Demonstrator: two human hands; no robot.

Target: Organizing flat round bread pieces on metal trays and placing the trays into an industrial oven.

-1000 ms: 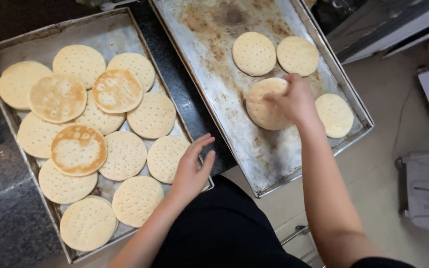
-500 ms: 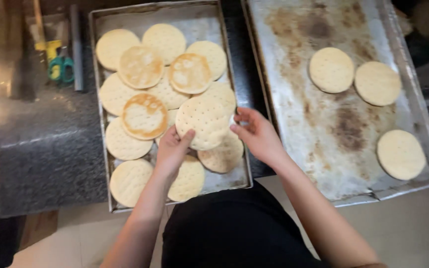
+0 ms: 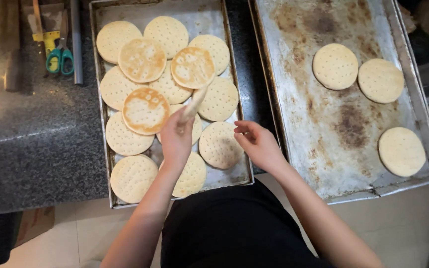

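Observation:
My left hand [image 3: 176, 139] pinches a round flatbread [image 3: 195, 102] held on edge above the left metal tray [image 3: 100, 104]. That tray is packed with several pale dotted flatbreads [image 3: 218, 145], three of them browned on top [image 3: 142, 60]. My right hand [image 3: 258, 144] hovers with fingers apart over the tray's right rim, holding nothing. The right metal tray [image 3: 323, 149] is stained and carries three pale flatbreads [image 3: 335, 66], one of them near its lower right corner [image 3: 401, 151].
Both trays rest on a dark speckled stone counter [image 3: 45, 134]. Green-handled scissors [image 3: 59, 55], a yellow tool and a grey rod lie at the counter's upper left. A pale floor shows below, and my black clothing fills the bottom centre.
The flatbread held flat between both hands is now tipped on edge in my left hand alone. My right hand has let go and drawn back to the right.

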